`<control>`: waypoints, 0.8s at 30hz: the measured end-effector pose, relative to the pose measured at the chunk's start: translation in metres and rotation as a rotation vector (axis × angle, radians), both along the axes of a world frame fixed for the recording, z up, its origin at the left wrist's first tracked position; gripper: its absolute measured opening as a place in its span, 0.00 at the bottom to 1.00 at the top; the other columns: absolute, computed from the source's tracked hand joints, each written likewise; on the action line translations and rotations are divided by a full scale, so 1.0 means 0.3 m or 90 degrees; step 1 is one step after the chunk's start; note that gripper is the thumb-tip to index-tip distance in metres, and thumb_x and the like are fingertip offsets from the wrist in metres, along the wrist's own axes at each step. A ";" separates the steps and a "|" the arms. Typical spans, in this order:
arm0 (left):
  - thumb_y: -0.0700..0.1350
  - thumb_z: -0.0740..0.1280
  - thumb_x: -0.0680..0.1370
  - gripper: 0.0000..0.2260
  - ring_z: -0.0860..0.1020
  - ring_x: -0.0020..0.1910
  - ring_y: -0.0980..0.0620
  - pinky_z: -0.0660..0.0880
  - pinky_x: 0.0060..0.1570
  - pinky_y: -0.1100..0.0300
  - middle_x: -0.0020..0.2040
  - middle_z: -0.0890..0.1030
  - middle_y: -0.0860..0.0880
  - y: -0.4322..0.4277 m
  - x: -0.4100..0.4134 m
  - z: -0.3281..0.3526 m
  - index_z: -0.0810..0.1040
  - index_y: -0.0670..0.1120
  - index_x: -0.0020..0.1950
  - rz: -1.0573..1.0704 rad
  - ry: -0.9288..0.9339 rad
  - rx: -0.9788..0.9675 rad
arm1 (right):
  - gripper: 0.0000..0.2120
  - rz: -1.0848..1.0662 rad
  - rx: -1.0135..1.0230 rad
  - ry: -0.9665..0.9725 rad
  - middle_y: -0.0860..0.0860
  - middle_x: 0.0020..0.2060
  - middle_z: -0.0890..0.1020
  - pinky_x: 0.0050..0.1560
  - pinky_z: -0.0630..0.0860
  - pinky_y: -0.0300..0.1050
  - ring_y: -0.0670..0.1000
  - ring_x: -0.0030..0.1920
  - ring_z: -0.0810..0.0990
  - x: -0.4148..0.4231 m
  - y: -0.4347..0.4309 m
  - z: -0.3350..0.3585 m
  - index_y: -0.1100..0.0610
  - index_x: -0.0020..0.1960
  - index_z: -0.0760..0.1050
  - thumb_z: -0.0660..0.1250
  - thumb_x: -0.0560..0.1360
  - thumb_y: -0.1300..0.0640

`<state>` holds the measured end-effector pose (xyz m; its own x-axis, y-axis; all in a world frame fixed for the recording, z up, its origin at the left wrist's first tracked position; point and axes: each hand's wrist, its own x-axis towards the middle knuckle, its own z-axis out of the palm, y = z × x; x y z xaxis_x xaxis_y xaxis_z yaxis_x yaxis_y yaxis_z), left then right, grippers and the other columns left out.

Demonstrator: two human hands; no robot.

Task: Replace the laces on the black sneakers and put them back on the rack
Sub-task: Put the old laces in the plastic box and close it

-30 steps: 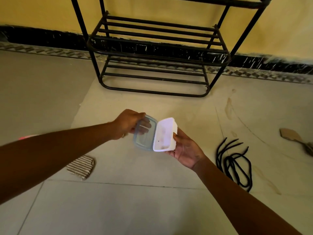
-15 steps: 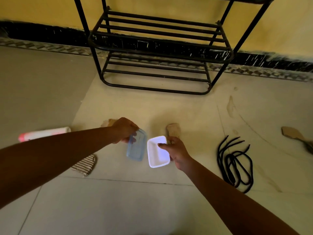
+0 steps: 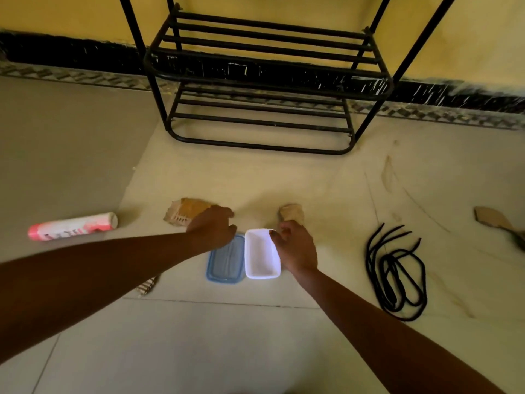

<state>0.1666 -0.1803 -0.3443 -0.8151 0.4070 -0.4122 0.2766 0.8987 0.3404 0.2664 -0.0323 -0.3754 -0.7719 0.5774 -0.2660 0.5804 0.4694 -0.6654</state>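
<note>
Black laces [image 3: 395,274] lie in a loose coil on the floor at the right, clear of both hands. The black metal shoe rack [image 3: 255,81] stands against the yellow wall with bare shelves. A white plastic container [image 3: 261,257] and its blue lid [image 3: 225,264] lie side by side on the floor in front of me. My left hand [image 3: 211,228] holds the lid's far end with curled fingers. My right hand [image 3: 295,245] pinches the container's far right rim, thumb on the edge.
A pink and white tube [image 3: 72,226] lies at the left. A yellow brush [image 3: 184,213] and a tan piece [image 3: 291,213] sit just beyond my hands. A striped cloth [image 3: 146,285] peeks from under my left arm. Another brush [image 3: 494,218] lies far right.
Both hands held the container and lid up in the air, pulled them apart, and have lowered them onto the floor side by side.
</note>
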 end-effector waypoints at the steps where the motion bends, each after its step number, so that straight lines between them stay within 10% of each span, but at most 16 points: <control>1: 0.49 0.61 0.79 0.18 0.68 0.68 0.48 0.66 0.65 0.57 0.70 0.69 0.47 0.021 0.007 0.010 0.69 0.49 0.69 -0.040 0.027 0.019 | 0.14 -0.019 0.025 0.032 0.52 0.53 0.80 0.42 0.66 0.39 0.53 0.53 0.79 0.010 0.021 0.011 0.54 0.59 0.76 0.66 0.75 0.52; 10: 0.47 0.61 0.79 0.15 0.74 0.62 0.50 0.68 0.59 0.60 0.64 0.76 0.51 0.294 0.130 0.116 0.74 0.51 0.65 -0.216 0.063 0.181 | 0.08 -0.173 0.223 0.146 0.49 0.44 0.81 0.39 0.67 0.40 0.51 0.44 0.79 0.154 0.331 0.071 0.52 0.52 0.79 0.68 0.74 0.52; 19: 0.47 0.61 0.79 0.12 0.77 0.57 0.53 0.70 0.55 0.63 0.59 0.80 0.54 0.493 0.233 0.116 0.78 0.50 0.60 -0.308 0.045 0.187 | 0.52 -0.310 0.101 -0.296 0.61 0.72 0.58 0.70 0.60 0.57 0.63 0.71 0.58 0.422 0.539 0.019 0.58 0.74 0.56 0.69 0.62 0.29; 24: 0.48 0.62 0.78 0.11 0.78 0.56 0.52 0.72 0.56 0.60 0.57 0.81 0.54 0.513 0.244 0.100 0.79 0.52 0.58 -0.302 0.041 0.156 | 0.46 -0.224 0.184 -0.277 0.58 0.72 0.60 0.67 0.63 0.55 0.61 0.70 0.60 0.452 0.482 -0.055 0.56 0.73 0.60 0.70 0.65 0.32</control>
